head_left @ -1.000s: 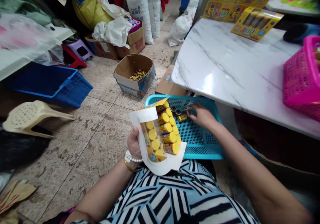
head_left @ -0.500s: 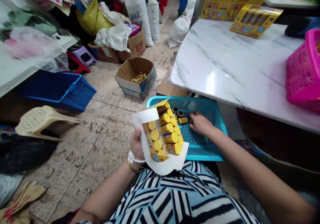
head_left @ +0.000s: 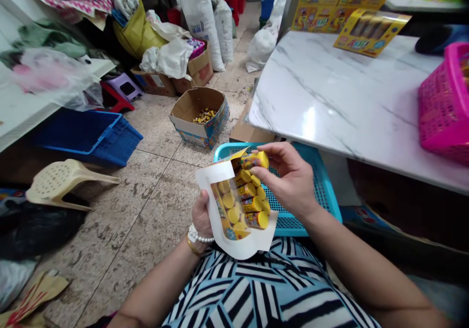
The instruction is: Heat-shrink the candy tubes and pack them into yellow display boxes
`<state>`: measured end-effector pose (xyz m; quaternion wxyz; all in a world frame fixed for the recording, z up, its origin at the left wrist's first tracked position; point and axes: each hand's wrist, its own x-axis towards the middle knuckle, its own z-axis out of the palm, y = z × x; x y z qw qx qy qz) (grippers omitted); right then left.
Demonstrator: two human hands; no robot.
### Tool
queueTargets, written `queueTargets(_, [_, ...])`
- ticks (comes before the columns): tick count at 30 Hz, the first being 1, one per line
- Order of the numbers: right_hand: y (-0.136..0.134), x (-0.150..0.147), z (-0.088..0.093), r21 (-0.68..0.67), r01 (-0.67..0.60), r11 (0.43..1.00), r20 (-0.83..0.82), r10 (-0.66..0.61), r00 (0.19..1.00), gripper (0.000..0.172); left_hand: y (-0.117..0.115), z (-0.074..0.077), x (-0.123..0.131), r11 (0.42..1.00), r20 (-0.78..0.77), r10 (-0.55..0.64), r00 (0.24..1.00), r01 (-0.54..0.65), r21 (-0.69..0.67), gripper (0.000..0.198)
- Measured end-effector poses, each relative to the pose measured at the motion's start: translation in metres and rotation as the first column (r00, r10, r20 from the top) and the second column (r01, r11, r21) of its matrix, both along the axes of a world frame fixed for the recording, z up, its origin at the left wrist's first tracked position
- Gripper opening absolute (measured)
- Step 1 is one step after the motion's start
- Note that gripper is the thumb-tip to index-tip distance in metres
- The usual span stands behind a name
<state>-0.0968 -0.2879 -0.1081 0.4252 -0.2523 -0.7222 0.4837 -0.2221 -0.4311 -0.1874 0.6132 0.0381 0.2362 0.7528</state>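
Observation:
My left hand (head_left: 201,215) grips a white-backed card package (head_left: 223,235) from below, with a pearl bracelet and a gold bangle at the wrist. Several yellow-capped tubes (head_left: 249,203) stand packed in rows inside its clear window. My right hand (head_left: 291,181) pinches one yellow-and-black tube (head_left: 254,160) between thumb and fingers, just above the package's open top edge. Under both hands sits a teal plastic mesh basket (head_left: 324,191), its middle hidden by the hands and package.
A white marble table edge (head_left: 330,108) runs along the right, with a pink mesh basket (head_left: 445,108) on it. An open cardboard box (head_left: 198,118) of small items, a blue crate (head_left: 95,140) and a beige plastic stool (head_left: 62,184) stand on the tiled floor.
My right hand has risen from the teal basket with a tube in its fingers and moved left over the package. The loose items in the basket are now out of sight.

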Motion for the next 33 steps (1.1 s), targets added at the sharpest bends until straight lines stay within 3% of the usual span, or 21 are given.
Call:
queueTargets(4, [-0.017, -0.013, -0.009, 0.312, 0.044, 0.949, 0.128, -0.088, 0.988, 0.037, -0.002, -0.001, 0.0, 1.0, -0.018, 0.016, 1.0, -0.016, -0.006, 0.051])
queueTargets(7, [-0.01, -0.003, -0.017, 0.367, 0.054, 0.929, 0.152, -0.117, 0.981, 0.04, -0.004, 0.001, -0.001, 1.0, 0.013, 0.013, 1.0, -0.013, -0.006, 0.053])
queueTargets(10, [0.015, 0.019, -0.037, 0.352, 0.098, 0.931, 0.298, -0.21, 0.931, 0.027, -0.002, 0.009, -0.002, 0.999, 0.063, -0.024, 0.998, 0.021, 0.046, 0.054])
queueTargets(13, [0.042, 0.037, -0.072, 0.288, -0.087, 0.954, 0.651, -0.128, 0.749, 0.026, 0.003, 0.018, -0.005, 0.993, 0.093, -0.064, 0.994, 0.053, 0.109, 0.052])
queueTargets(15, [0.053, 0.042, -0.094, 0.203, -0.214, 0.955, 0.816, -0.045, 0.577, 0.04, 0.005, 0.021, -0.006, 0.991, 0.088, -0.055, 0.995, 0.044, 0.127, 0.051])
queueTargets(17, [0.056, 0.041, -0.109, 0.151, -0.258, 0.954, 0.885, -0.014, 0.465, 0.053, 0.005, 0.02, -0.007, 0.993, 0.072, -0.017, 0.997, 0.009, 0.116, 0.052])
queueTargets(24, [0.046, 0.038, -0.122, 0.159, -0.299, 0.941, 0.93, -0.041, 0.366, 0.032, 0.003, 0.019, -0.002, 0.998, 0.049, -0.035, 0.998, 0.032, 0.057, 0.059])
queueTargets(27, [0.049, 0.048, -0.109, 0.161, -0.29, 0.943, 0.898, -0.019, 0.439, 0.04, 0.004, 0.021, 0.0, 0.998, 0.045, -0.036, 0.998, 0.033, 0.061, 0.054])
queueTargets(31, [0.042, 0.058, -0.055, 0.112, -0.097, 0.989, 0.614, 0.008, 0.789, 0.038, 0.005, 0.017, 0.0, 1.0, 0.042, 0.009, 0.999, -0.009, -0.001, 0.055])
queueTargets(33, [0.025, 0.057, -0.023, 0.025, -0.09, 0.996, 0.409, 0.072, 0.91, 0.033, 0.005, 0.014, 0.0, 0.999, 0.033, 0.039, 0.999, -0.039, -0.029, 0.057])
